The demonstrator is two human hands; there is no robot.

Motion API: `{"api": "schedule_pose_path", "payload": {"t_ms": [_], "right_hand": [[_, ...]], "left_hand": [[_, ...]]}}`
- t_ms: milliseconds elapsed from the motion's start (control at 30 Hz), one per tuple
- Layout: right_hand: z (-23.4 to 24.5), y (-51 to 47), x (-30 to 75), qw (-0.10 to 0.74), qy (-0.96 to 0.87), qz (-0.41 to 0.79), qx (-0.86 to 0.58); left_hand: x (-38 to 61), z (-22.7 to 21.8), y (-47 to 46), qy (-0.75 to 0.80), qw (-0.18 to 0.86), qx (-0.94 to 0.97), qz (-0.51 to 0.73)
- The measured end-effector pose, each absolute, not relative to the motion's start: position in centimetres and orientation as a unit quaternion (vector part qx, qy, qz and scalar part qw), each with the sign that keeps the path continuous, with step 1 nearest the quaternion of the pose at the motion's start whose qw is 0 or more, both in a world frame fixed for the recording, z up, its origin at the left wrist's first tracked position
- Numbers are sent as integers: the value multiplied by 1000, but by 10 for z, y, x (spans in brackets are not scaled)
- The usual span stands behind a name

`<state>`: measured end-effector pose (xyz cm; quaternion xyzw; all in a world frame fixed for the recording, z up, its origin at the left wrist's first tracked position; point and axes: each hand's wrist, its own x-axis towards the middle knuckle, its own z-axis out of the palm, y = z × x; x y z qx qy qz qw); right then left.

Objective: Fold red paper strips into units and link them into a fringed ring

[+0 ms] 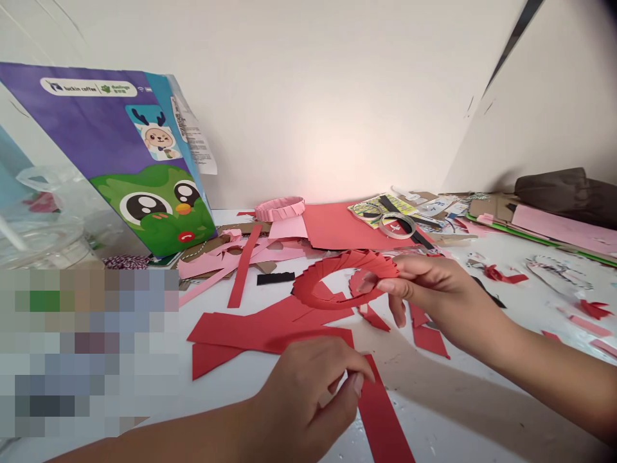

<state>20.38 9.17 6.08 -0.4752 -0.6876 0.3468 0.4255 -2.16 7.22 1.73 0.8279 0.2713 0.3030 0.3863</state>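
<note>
My right hand [427,292] pinches the right side of a pleated red paper ring [315,286] between thumb and fingers, holding it tilted above the table. My left hand [321,389] is lower and nearer to me, its fingers curled and thumb and forefinger closed at the upper end of a long red paper strip [385,418]. How much of the strip lies inside the grip is partly hidden. Wide red paper pieces [260,328] lie crossed beneath the ring and beyond my left hand. Smaller red scraps [431,341] lie under my right hand.
A purple and green paper bag [110,141] stands at the left, beside a clear plastic cup [43,225]. A pleated pink ring [282,208], red sheet [332,225] and tape roll [398,226] lie at the back. Paper scraps and a dark pouch [563,193] are at the right.
</note>
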Motion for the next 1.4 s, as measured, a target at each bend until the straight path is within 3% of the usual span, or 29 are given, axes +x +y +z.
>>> {"api": "schedule_pose_path", "payload": {"t_ms": [433,1400], "right_hand": [[54,84,204,459,-673,419,-401],[39,82,207,497,-694,386,-349]], "left_hand": [[-23,12,69,257,316,859,311],[-19,15,72,194,262,877,353]]}}
